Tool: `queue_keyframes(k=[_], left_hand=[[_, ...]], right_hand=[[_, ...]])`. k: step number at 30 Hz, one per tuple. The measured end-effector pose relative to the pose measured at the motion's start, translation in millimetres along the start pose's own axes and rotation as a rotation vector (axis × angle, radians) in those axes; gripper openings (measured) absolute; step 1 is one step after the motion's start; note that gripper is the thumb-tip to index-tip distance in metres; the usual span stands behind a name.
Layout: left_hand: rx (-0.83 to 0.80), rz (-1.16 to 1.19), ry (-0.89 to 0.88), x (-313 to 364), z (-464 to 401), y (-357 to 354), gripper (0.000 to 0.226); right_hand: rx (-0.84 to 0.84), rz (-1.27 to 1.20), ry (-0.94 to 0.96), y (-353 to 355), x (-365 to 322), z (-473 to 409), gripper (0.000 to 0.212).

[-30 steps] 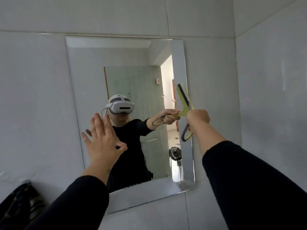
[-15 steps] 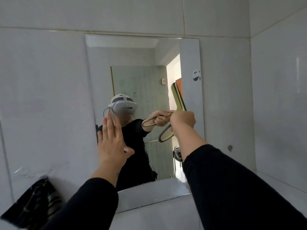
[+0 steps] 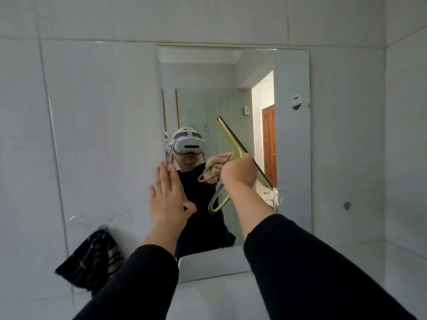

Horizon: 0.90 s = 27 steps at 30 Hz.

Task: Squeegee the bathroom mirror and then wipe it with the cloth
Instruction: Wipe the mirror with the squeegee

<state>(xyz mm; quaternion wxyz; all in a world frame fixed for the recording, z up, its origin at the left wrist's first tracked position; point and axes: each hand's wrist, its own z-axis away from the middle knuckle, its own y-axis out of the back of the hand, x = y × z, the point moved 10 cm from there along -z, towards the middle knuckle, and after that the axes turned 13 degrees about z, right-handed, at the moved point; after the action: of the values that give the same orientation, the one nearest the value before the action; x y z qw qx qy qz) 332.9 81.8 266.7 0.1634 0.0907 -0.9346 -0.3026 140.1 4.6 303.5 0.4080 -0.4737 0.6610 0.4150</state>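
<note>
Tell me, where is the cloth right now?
In the head view the dark cloth hangs low on the tiled wall, left of the mirror and below the open left hand, untouched.

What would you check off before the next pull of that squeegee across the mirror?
1. Squeegee held firmly: ok, the right hand is closed around its handle.
2. Blade flat on the mirror: cannot tell, the blade is tilted and its contact with the glass is not clear.
3. Left hand out of the blade's path: ok, it is open at the mirror's left edge, apart from the squeegee.
4. Cloth ready for the wipe: ok, a dark cloth hangs on the wall left of the mirror.
5. Glass wet or streaked: cannot tell, only small marks show near the lower right.
</note>
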Motion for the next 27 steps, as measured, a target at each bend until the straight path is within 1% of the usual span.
queue_keyframes(k=[3, 5, 9, 12, 17, 19, 21, 23, 25, 27], left_hand=[[-0.02, 0.041, 0.032, -14.7, 4.5, -2.2, 0.12], [-0.036, 0.075, 0.044, -18.5, 5.8, -4.6, 0.118], [-0.054, 0.108, 0.034, -18.8, 5.5, -7.6, 0.11], [-0.084, 0.102, 0.036, -19.9, 5.1, -9.8, 0.111], [-0.107, 0.068, 0.077, -30.7, 14.4, -7.6, 0.095], [-0.121, 0.053, 0.1, -33.0, 20.6, -8.2, 0.086], [-0.147, 0.024, 0.126, -35.2, 26.1, -10.7, 0.083], [-0.177, -0.013, 0.15, -40.9, 31.0, -14.6, 0.091], [-0.194, -0.038, 0.164, -48.2, 35.7, -17.7, 0.109], [-0.193, -0.047, 0.174, -53.6, 39.1, -18.3, 0.119]], right_hand=[[-0.023, 0.059, 0.079, -12.5, -5.5, 9.5, 0.037], [-0.042, 0.067, 0.08, -21.8, -8.3, 16.4, 0.04], [-0.05, 0.06, 0.104, -37.1, -16.3, 29.9, 0.034], [-0.071, 0.116, 0.167, -53.9, -21.7, 45.1, 0.028], [-0.075, 0.199, 0.238, -62.3, -25.2, 49.9, 0.022], [-0.099, 0.249, 0.297, -66.8, -26.2, 57.7, 0.022], [-0.11, 0.288, 0.346, -70.9, -26.1, 64.9, 0.025], [-0.103, 0.33, 0.377, -73.2, -24.2, 67.1, 0.026], [-0.09, 0.393, 0.426, -74.6, -21.1, 67.8, 0.025], [-0.096, 0.491, 0.493, -76.6, -14.3, 71.2, 0.024]])
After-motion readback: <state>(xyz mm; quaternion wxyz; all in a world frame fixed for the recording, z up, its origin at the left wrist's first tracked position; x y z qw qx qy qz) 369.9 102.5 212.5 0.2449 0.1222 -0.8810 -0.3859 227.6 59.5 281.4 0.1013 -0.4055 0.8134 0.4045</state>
